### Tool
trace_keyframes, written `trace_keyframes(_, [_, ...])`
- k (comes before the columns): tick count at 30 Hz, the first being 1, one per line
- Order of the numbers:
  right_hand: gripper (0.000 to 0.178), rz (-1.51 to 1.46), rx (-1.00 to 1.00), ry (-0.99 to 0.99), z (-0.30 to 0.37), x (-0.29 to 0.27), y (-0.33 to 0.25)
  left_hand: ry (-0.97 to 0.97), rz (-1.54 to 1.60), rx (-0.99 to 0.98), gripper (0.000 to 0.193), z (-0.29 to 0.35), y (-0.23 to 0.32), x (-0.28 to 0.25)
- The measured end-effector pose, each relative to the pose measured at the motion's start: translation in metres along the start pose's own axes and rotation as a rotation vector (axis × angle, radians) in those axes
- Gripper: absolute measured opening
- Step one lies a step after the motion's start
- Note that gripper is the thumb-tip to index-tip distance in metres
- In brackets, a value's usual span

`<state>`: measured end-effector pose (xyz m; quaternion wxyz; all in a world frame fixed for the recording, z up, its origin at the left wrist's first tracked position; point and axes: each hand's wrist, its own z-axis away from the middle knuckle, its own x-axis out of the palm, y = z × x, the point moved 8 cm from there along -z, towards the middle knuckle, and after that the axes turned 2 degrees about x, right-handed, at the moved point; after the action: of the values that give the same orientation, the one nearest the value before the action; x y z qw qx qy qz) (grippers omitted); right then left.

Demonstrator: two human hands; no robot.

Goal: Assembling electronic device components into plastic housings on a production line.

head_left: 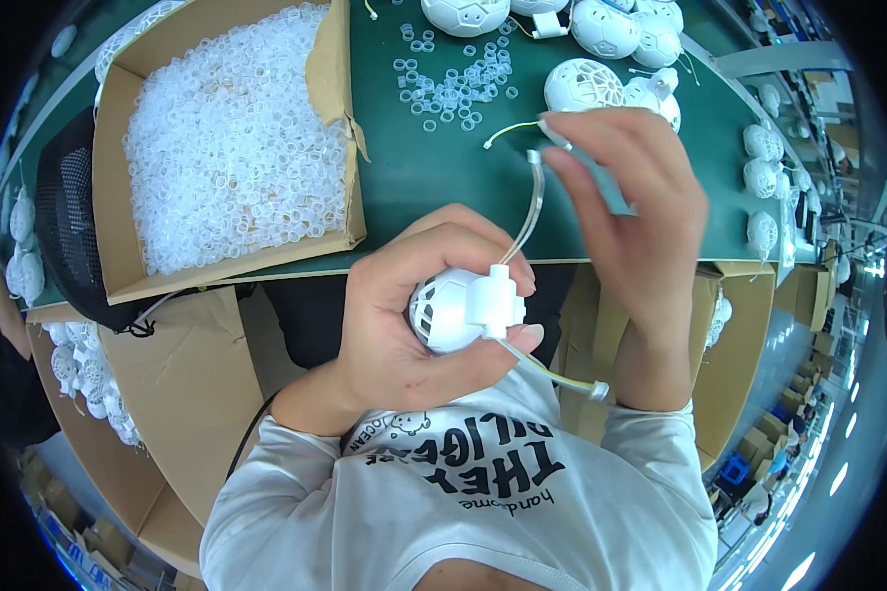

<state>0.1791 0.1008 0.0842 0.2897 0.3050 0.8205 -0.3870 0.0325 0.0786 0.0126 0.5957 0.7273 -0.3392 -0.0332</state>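
Observation:
My left hand [419, 325] is wrapped round a small white ball-shaped plastic housing [446, 313] with cut-out slots and a raised block on one side. From that block a pale wire [536, 212] rises to a white plug, while a yellow-green wire [552, 374] runs down to another plug. Above it, my right hand [626, 187] is curled, thumb and index finger drawn close together near the upper plug. A small white piece [556, 135] shows between those fingertips, too blurred to name. Beside them is a short white-and-green wire [511, 130]; whether the fingers hold it is unclear.
A cardboard box [357, 212] full of clear plastic rings stands at left on the green table [414, 187]. Loose rings [463, 87] lie beyond my hands. Several white ball housings [581, 87] sit at the back right. Open cartons [177, 364] flank me below the table edge.

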Motion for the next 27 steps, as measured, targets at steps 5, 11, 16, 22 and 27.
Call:
trace_keyframes(5, [0.026,0.372,-0.183,-0.198,-0.011,0.04,-0.024,0.058,0.281,-0.146,0.037,0.011,0.001,0.003])
trace_keyframes(11, [0.026,0.339,-0.243,-0.258,-0.031,0.068,-0.034,0.038,0.166,-0.041,0.034,0.013,0.02,-0.004])
trace_keyframes(16, [0.023,0.34,-0.238,-0.296,-0.034,0.082,-0.032,-0.009,0.216,-0.006,0.031,0.014,0.019,-0.012])
trace_keyframes(22, [0.013,0.126,-0.222,-0.115,-0.03,0.055,-0.018,0.092,0.398,-0.084,0.031,0.015,0.005,-0.021])
trace_keyframes(27, [0.019,-0.884,0.488,0.018,-0.004,0.026,0.032,0.06,0.431,-0.155,0.034,0.007,-0.006,-0.016])
